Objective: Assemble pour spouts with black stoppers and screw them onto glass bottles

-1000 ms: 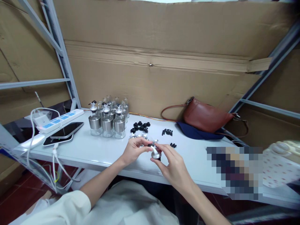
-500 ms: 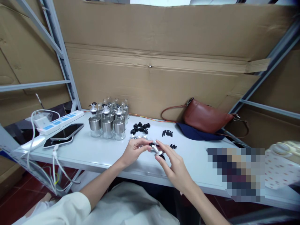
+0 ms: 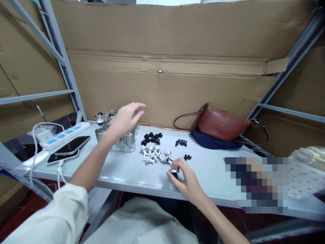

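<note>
My left hand (image 3: 127, 118) is raised over the glass bottles, thumb and fingers stretched out and apart, with nothing visible in it. It hides several bottles behind it. A clear bottle with a metal sleeve (image 3: 129, 139) stands just below it. My right hand (image 3: 186, 179) is closed on a silver bottle spout (image 3: 174, 170) with a black base, held low over the table near its front edge. Beside that hand lies a cluster of silver spout parts (image 3: 153, 156). Behind them sit several black stoppers (image 3: 151, 137).
Small black tubes (image 3: 181, 142) and shorter black pieces (image 3: 188, 157) lie on the table (image 3: 122, 174). A brown bag (image 3: 223, 123) rests on a dark blue cap (image 3: 215, 142) at back right. Phones (image 3: 72, 145) and a power strip (image 3: 66, 134) are at left. Cardboard (image 3: 162, 91) walls the back.
My left hand has let go of the spout and moved up and left over the bottles. My right hand still holds the spout, now turned with its black base downward.
</note>
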{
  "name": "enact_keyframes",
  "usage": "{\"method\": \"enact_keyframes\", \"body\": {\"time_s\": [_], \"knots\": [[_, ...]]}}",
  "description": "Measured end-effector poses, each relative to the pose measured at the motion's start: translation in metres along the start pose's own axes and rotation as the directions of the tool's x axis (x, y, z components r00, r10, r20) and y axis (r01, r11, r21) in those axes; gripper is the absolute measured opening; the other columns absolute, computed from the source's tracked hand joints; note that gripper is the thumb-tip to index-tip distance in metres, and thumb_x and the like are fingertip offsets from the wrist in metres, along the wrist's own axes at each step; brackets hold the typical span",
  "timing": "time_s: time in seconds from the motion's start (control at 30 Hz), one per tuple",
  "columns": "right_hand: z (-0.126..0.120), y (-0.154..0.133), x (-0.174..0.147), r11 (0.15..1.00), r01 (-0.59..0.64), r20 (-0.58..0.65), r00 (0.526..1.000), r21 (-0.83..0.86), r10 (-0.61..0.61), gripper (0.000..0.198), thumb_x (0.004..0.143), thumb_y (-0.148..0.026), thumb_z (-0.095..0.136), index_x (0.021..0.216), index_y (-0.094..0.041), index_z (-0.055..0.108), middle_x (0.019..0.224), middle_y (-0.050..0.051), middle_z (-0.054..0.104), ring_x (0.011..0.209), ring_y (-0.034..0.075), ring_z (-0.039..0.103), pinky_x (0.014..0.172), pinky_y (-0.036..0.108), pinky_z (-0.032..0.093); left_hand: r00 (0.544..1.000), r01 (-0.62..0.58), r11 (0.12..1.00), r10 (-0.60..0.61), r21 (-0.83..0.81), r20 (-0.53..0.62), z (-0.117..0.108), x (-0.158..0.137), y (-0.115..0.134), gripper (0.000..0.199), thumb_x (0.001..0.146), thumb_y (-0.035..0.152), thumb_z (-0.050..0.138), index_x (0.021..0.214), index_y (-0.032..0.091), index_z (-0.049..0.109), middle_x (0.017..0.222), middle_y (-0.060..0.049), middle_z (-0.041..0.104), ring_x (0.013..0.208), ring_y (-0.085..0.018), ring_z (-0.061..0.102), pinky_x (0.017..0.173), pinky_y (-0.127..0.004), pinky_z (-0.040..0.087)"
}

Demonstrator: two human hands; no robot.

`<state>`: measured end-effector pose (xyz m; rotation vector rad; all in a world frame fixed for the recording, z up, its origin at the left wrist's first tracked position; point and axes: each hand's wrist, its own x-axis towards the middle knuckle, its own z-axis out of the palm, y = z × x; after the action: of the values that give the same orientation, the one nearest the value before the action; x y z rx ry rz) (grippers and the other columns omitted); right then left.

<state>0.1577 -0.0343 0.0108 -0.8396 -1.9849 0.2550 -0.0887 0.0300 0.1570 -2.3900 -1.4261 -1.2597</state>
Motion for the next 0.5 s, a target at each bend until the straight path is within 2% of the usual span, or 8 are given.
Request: {"method": "enact_keyframes", "body": {"time_s": [0.07,0.1,0.17,0.23,0.3,0.33,0.43,0.5], "knots": [[0.002,0.002,0.0,0.999,-0.015,-0.012,1.0,0.036,0.016,0.005,0.087,-0.02,0.054,0.085,-0.021,0.049,0.081,0.003,0.051,0.072,0.016,0.052,0.065,0.027,0.047,0.983,0.068,0.974,-0.102,0.215,0.15,-0.015,0.04,-0.013,0.031,0.087,0.029,0.051,0.114,0.017,0.062,0.11,-0.009,0.067,0.096,-0.021,0.062,0.088,-0.034,0.046],[0.002,0.003,-0.001,0.999,-0.02,-0.01,1.0,0.051,0.02,0.004,0.087,-0.02,0.054,0.085,-0.021,0.05,0.083,0.003,0.052,0.073,0.016,0.052,0.065,0.027,0.047,0.95,0.107,0.944,-0.19,0.312,0.248,-0.019,0.057,-0.02,0.031,0.085,0.031,0.054,0.111,0.017,0.064,0.108,-0.01,0.068,0.095,-0.022,0.061,0.086,-0.035,0.046],[0.004,0.005,-0.003,0.997,-0.035,0.007,0.999,0.072,0.035,0.004,0.086,-0.02,0.054,0.085,-0.021,0.05,0.085,0.004,0.054,0.073,0.016,0.053,0.066,0.027,0.047,0.814,0.151,0.865,-0.384,0.479,0.436,-0.018,0.085,-0.036,0.029,0.079,0.033,0.062,0.102,0.018,0.068,0.102,-0.01,0.07,0.093,-0.024,0.062,0.083,-0.034,0.046],[0.005,0.008,-0.006,0.994,-0.059,0.027,0.998,0.089,0.056,0.004,0.086,-0.02,0.054,0.086,-0.021,0.051,0.087,0.004,0.056,0.073,0.016,0.054,0.065,0.027,0.048,0.669,0.174,0.824,-0.5,0.539,0.55,-0.01,0.1,-0.05,0.025,0.073,0.032,0.068,0.093,0.018,0.071,0.089,-0.009,0.071,0.086,-0.024,0.063,0.079,-0.033,0.046],[0.006,0.01,-0.009,0.99,-0.09,0.049,0.995,0.106,0.085,0.003,0.086,-0.02,0.055,0.087,-0.021,0.052,0.09,0.005,0.058,0.074,0.016,0.055,0.065,0.027,0.048,0.567,0.21,0.821,-0.545,0.531,0.618,0.0,0.103,-0.062,0.019,0.069,0.029,0.071,0.084,0.017,0.072,0.076,-0.007,0.07,0.078,-0.023,0.063,0.075,-0.032,0.047],[0.006,0.012,-0.01,0.988,-0.107,0.057,0.993,0.114,0.101,0.003,0.086,-0.021,0.055,0.088,-0.021,0.053,0.091,0.006,0.059,0.074,0.016,0.056,0.065,0.027,0.048,0.542,0.219,0.827,-0.544,0.518,0.641,0.005,0.102,-0.066,0.015,0.067,0.027,0.072,0.078,0.016,0.072,0.07,-0.006,0.069,0.075,-0.023,0.063,0.074,-0.032,0.047],[0.007,0.015,-0.011,0.981,-0.147,0.062,0.988,0.126,0.14,0.006,0.086,-0.021,0.055,0.092,-0.02,0.056,0.093,0.006,0.059,0.077,0.016,0.057,0.067,0.027,0.048,0.568,0.175,0.868,-0.475,0.466,0.672,0.014,0.096,-0.073,0.006,0.062,0.019,0.075,0.064,0.016,0.07,0.056,-0.001,0.064,0.072,-0.02,0.061,0.075,-0.031,0.046],[0.007,0.016,-0.011,0.977,-0.172,0.053,0.985,0.126,0.166,0.01,0.085,-0.021,0.056,0.094,-0.021,0.059,0.094,0.006,0.058,0.08,0.017,0.057,0.07,0.029,0.048,0.646,0.124,0.9,-0.393,0.417,0.655,0.014,0.094,-0.074,0.008,0.058,0.015,0.076,0.059,0.016,0.069,0.05,0.001,0.061,0.071,-0.019,0.061,0.076,-0.03,0.045]]}}
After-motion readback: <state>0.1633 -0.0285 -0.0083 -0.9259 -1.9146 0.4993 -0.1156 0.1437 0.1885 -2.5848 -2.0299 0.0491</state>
